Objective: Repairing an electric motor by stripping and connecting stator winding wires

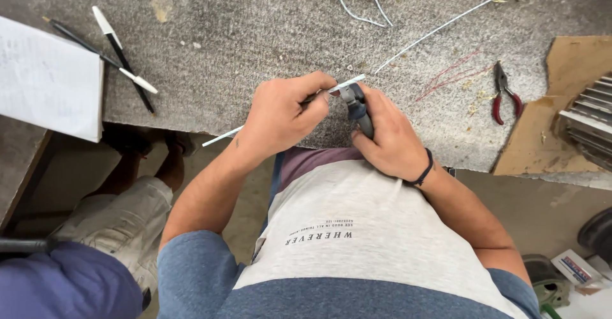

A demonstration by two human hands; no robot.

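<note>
White sleeving, a thin stiff tube (223,135), runs through the left hand (280,112). Fingers closed around it, thumb side pinching near the tube's upper end (349,83). The lower end sticks out below-left of the fist, past the bench edge.

Right hand (389,137) is wrapped shut on a grey-handled tool (358,110), looks like cutters or strippers; head can't be made out clearly. Tool tip meets the tube just right of the left-hand pinch, so both hands are touching at the work point. Dark band on the right wrist (424,169).

Everything sits at the near edge of a grey carpet-covered bench (255,32).

Around the grip:
- Just beyond the tool tip, a long white wire (446,21) runs away up-right across the carpet. Can't tell if it joins the tube.
- Farther out above, a loose loop of white wire (357,0).
- Right of the right hand, well apart: thin red strands (452,73), then red-handled pliers (503,93) lying flat, jaws pointing away.
- Beyond the pliers, cardboard sheet (567,102) with a finned metal part (593,121) on it.
- Left of the left hand, well apart: two pens (121,58) crossed on the carpet, beside a paper pad (48,80).
- Below-left, another person's legs in light trousers (121,217) next to the bench.
</note>
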